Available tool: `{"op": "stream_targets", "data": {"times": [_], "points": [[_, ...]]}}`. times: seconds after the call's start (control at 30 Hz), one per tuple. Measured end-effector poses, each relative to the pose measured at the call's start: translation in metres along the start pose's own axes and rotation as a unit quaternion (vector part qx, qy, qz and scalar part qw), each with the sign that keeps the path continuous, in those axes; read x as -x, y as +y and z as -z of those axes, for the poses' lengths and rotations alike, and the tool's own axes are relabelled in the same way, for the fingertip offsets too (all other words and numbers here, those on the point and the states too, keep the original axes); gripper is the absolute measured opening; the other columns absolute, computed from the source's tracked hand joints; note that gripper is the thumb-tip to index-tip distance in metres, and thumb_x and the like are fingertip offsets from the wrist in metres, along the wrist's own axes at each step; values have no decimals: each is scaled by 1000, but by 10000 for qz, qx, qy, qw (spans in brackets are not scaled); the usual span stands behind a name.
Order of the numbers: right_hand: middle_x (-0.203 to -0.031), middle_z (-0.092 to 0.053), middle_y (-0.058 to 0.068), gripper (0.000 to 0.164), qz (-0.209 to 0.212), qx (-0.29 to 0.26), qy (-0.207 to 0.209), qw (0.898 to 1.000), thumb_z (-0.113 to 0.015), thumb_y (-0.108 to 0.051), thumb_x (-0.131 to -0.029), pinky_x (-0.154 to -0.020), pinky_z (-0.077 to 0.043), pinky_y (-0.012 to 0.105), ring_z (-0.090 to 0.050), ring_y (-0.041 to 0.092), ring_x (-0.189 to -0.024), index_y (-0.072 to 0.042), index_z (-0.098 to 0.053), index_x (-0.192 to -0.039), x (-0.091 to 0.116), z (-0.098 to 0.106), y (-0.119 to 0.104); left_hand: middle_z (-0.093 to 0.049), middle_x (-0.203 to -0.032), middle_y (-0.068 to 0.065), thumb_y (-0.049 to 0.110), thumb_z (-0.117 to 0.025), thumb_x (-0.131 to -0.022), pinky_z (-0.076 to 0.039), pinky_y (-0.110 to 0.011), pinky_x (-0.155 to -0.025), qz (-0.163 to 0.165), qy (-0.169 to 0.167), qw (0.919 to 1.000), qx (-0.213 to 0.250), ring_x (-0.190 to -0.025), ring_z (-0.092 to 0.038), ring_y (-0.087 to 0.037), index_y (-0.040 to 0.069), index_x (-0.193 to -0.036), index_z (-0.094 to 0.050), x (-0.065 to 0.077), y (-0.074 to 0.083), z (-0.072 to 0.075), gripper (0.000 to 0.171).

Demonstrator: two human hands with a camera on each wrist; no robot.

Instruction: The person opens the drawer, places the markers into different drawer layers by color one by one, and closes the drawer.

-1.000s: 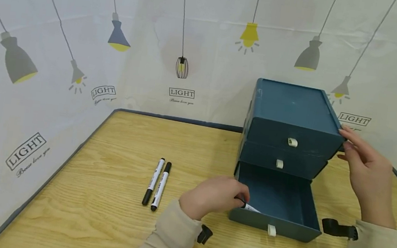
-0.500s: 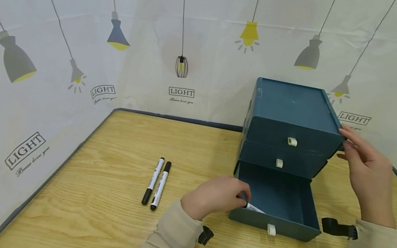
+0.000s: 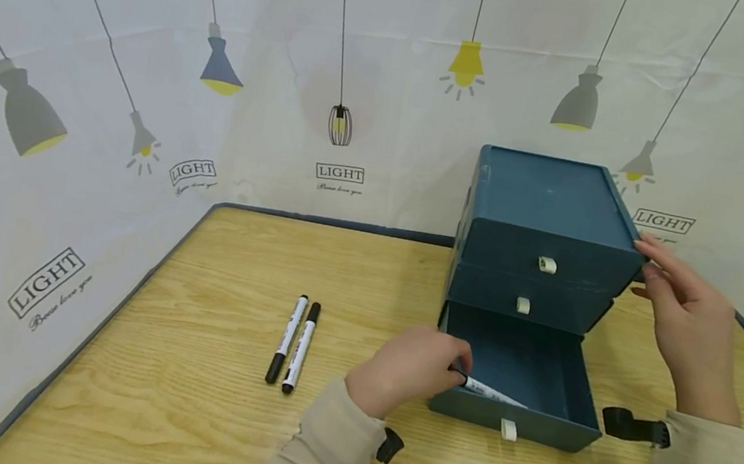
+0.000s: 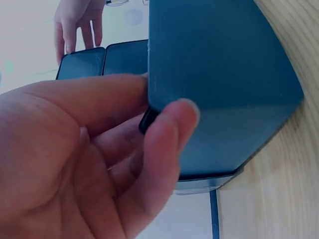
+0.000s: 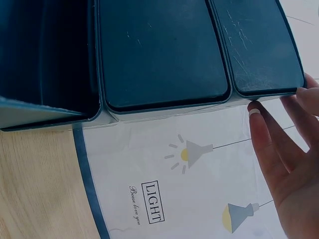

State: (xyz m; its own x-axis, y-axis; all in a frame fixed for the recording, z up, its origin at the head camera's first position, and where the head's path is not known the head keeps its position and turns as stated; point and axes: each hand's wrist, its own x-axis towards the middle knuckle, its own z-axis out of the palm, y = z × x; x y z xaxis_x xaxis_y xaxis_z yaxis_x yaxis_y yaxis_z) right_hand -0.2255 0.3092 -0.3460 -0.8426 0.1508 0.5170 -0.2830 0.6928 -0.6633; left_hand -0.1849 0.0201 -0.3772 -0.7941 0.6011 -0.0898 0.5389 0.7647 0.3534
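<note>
My left hand (image 3: 407,368) reaches over the left wall of the pulled-out bottom drawer (image 3: 549,432) and pinches a white marker (image 3: 492,391) by its black end. The marker's white barrel slants down into the drawer. In the left wrist view the drawer's outer wall (image 4: 219,64) hides most of the marker; a bit of its black end (image 4: 148,121) shows between the fingers. My right hand (image 3: 696,318) rests against the upper right front corner of the blue drawer cabinet (image 3: 557,200), its fingers mostly straight along the edge and side.
Two more white markers, a left one (image 3: 287,339) and a right one (image 3: 301,349), lie side by side on the wooden table (image 3: 150,390), left of the cabinet. The upper two drawers are closed, with white pull tabs (image 3: 547,265). A lamp-print cloth (image 3: 401,112) hangs behind.
The marker in my left hand has slid further right into the bottom drawer, so more of its white barrel shows. The left hand has shifted slightly right; the right hand stays at the cabinet corner.
</note>
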Motion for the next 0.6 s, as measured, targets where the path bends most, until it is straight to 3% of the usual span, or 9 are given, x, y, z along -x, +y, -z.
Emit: {"op": "stream_targets", "data": {"times": [0.2, 0.4, 0.6], "points": [[-133, -40, -17, 34, -10, 11, -35, 10000, -42, -23, -95, -70, -40, 6, -51, -7, -98, -33, -49, -127, 0, -1, 0, -59, -83, 15, 26, -58, -87, -40, -15, -56, -112, -80, 9999, 34, -62, -49, 0, 25, -97, -64, -1, -2, -2, 11], [-133, -40, -17, 34, -8, 16, -9, 10000, -42, -23, -95, -70, -41, 7, -51, -6, -100, -33, -49, -127, -1, -2, 1, -57, -75, 15, 26, -51, -92, -38, -19, -51, -35, -477, 9982, 368, -51, -47, -5, 27, -103, -63, -1, -5, -4, 16], [-133, -40, -18, 35, -20, 47, -14, 10000, -42, -23, -95, -70, -41, 7, -51, -7, -99, -34, -48, -127, -1, -2, 2, -58, -85, 17, 27, -47, -94, -40, -19, -53, -140, -737, 9952, 628, -50, -49, -5, 28, -107, -62, -3, -6, -5, 21]]}}
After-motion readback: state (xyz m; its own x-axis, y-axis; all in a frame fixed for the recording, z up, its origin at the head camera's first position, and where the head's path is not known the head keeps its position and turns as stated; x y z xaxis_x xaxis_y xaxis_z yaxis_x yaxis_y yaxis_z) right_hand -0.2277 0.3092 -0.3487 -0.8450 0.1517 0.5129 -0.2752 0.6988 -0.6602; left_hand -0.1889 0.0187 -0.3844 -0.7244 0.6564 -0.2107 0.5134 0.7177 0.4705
